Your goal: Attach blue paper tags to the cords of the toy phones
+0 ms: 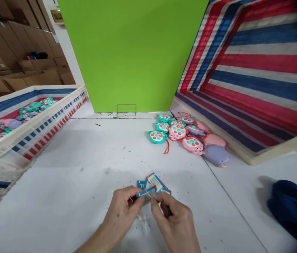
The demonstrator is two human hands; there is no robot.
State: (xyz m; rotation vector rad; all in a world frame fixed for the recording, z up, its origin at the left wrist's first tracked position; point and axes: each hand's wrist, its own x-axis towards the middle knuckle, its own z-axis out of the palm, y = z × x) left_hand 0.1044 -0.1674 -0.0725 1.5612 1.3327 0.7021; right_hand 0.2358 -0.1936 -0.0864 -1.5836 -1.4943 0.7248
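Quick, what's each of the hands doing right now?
Left hand: closed, holding a small printed card.
Right hand: pinched closed at the card; contents unclear.

Tags point(155, 182) probably glossy card; toys point(178, 131) smooth plastic; green panel point(132, 56) matt.

We cannot read the print on the card point(146, 197), nor tell whether the right fingers point(165, 200) pinch it or a thin strand point(149, 194). White scraps point(143, 224) below look blurred, and the right edge cuts off a dark blue thing point(290, 207).
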